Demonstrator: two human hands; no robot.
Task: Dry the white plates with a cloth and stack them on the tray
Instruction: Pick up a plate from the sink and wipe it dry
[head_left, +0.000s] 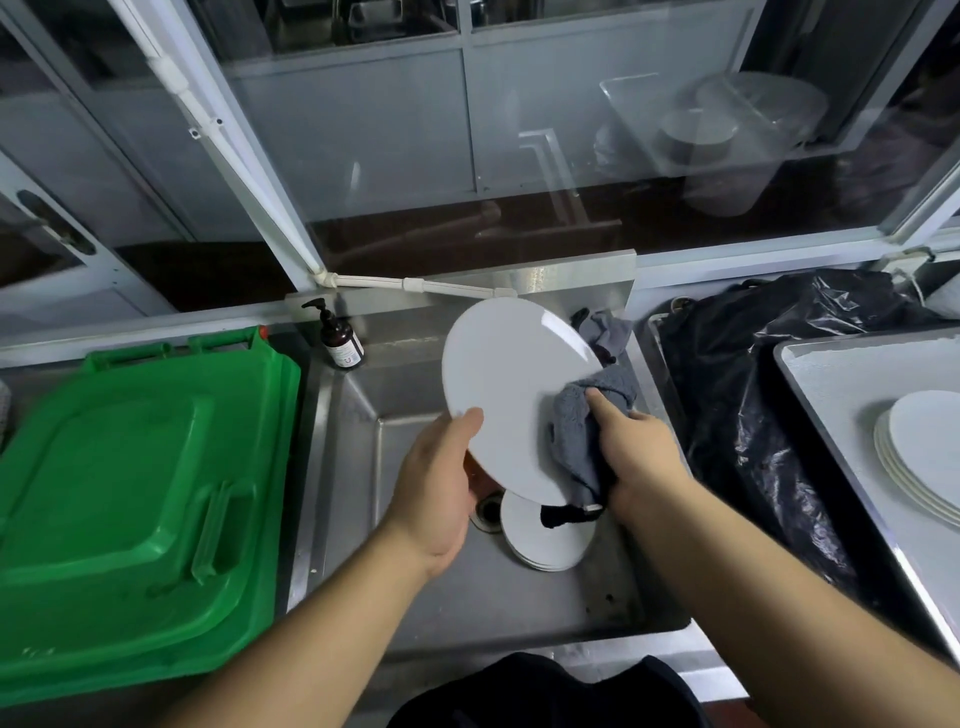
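Observation:
Over the steel sink (519, 613) I hold a large white plate (509, 384) tilted on edge. My left hand (441, 478) grips its lower left rim, thumb on the face. My right hand (639, 452) holds a grey cloth (582, 431) bunched against the plate's right side, with a finger pressing it onto the face. More white plates (545, 540) lie stacked in the sink bottom beside the drain. On the right a steel tray (831, 374) carries a stack of white plates (919, 457).
A green bin lid (135, 499) fills the left. A brown pump bottle (340, 343) stands at the sink's back left corner. Another grey rag (602, 330) lies at the back right. A black plastic bag (753, 395) sits between sink and tray.

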